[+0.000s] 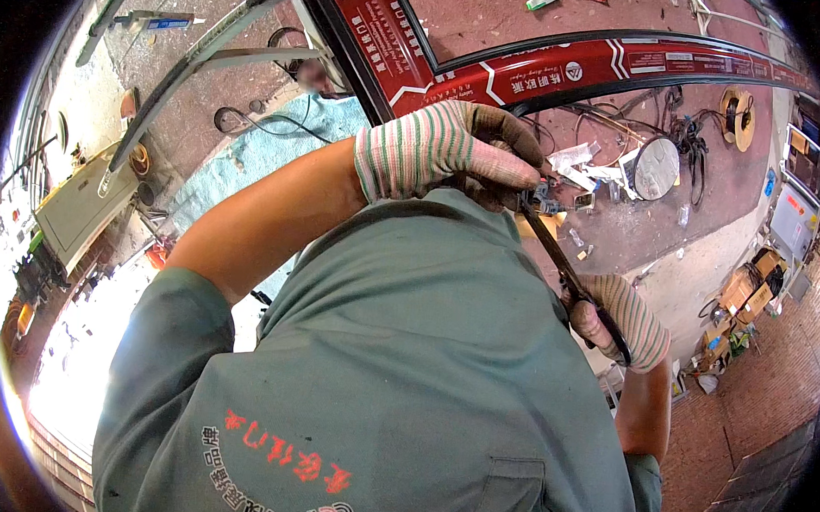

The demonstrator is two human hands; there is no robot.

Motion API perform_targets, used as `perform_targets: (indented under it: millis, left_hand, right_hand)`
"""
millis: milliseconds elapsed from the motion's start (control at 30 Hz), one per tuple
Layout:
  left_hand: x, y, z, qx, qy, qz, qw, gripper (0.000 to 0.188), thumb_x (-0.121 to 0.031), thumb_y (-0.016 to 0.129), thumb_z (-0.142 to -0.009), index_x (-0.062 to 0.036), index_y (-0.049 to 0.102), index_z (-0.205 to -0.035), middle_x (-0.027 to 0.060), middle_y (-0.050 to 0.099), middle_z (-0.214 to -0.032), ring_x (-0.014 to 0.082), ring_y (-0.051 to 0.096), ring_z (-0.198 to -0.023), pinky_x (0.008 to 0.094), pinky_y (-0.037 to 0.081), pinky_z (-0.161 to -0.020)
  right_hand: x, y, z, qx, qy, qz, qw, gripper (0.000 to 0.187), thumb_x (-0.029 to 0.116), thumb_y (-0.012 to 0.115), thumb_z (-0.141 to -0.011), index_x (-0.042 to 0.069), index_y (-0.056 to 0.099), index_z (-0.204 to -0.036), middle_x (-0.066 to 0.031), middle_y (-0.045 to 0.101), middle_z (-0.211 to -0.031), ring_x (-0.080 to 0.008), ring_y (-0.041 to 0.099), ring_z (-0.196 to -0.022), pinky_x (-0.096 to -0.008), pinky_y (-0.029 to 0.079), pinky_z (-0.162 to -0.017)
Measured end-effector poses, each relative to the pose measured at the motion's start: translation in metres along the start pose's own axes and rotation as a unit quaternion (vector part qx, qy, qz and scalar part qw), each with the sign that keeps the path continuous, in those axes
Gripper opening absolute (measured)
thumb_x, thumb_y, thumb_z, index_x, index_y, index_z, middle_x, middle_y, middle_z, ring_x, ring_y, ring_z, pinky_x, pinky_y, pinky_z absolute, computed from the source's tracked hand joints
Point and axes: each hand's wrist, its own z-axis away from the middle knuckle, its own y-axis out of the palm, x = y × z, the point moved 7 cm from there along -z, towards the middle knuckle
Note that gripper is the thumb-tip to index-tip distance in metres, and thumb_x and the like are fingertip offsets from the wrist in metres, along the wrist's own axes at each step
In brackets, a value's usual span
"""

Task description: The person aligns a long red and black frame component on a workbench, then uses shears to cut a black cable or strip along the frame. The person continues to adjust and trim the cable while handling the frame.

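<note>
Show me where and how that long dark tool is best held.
Grip the tool by its lower end, probably, coming from the person's right: it is long and slim, slanting down to the right hand, which wraps that end, while the left hand crowds its upper end.

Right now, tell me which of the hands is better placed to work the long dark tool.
Probably the right: the right hand grips the long dark tool toward its lower end, while the left hand is at its upper end.

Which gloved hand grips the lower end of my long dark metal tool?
Your right hand, in a striped white knit glove; the left hand is near the upper end of the tool.
</note>
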Motion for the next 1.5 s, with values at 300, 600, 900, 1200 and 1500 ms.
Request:
perform_targets:
  millis: [300,600,900,1200,1500]
  left_hand:
    - [0.0,0.002,0.0,0.011,0.001,0.018,1.0,0.038,-0.017,0.081,-0.083,-0.0015,0.065,-0.114,0.0074,0.07,-0.096,0.0154,0.07,-0.083,0.0286,0.058,-0.074]
    - [-0.002,0.001,0.0,0.003,0.011,0.011,1.0,0.038,-0.016,0.081,-0.083,-0.0008,0.065,-0.114,0.0066,0.07,-0.095,0.0152,0.069,-0.082,0.028,0.058,-0.073]
    - [-0.004,0.001,0.0,0.036,0.013,0.008,0.999,0.035,-0.015,0.08,-0.084,-0.0024,0.065,-0.113,0.0056,0.07,-0.095,0.0147,0.069,-0.082,0.0284,0.057,-0.073]
    - [-0.008,-0.001,0.006,0.005,0.004,-0.037,0.999,0.034,-0.015,0.082,-0.08,-0.0038,0.067,-0.108,0.0038,0.069,-0.092,0.0119,0.065,-0.084,0.0262,0.053,-0.076]
    - [-0.009,-0.001,0.004,0.007,0.013,-0.051,0.999,0.032,-0.011,0.081,-0.079,-0.0036,0.067,-0.107,0.0037,0.069,-0.091,0.0121,0.066,-0.084,0.0265,0.054,-0.077]
  right_hand:
    - [0.002,-0.001,0.0,0.013,0.007,0.006,1.0,0.063,0.06,0.056,-0.094,0.0,0.06,-0.075,-0.0176,0.053,-0.062,-0.0373,0.052,-0.059,-0.0428,0.045,-0.059]
    - [0.002,0.0,-0.001,0.031,0.015,-0.024,0.999,0.059,0.055,0.057,-0.095,0.0,0.059,-0.074,-0.0149,0.052,-0.06,-0.029,0.047,-0.055,-0.0398,0.044,-0.056]
    - [0.007,-0.001,-0.002,0.007,-0.015,-0.016,1.0,0.052,0.048,0.062,-0.093,0.0,0.06,-0.075,-0.0186,0.052,-0.061,-0.041,0.049,-0.057,-0.0424,0.044,-0.056]
    - [0.018,-0.004,0.0,-0.064,0.053,0.148,0.986,0.065,0.065,0.065,-0.084,0.0,0.067,-0.083,-0.0217,0.055,-0.061,-0.0425,0.059,-0.061,-0.0437,0.046,-0.056]
    - [0.013,0.002,0.0,-0.081,0.077,0.162,0.98,0.056,0.056,0.068,-0.081,0.001,0.058,-0.076,-0.0156,0.047,-0.057,-0.0373,0.049,-0.052,-0.0412,0.042,-0.051]
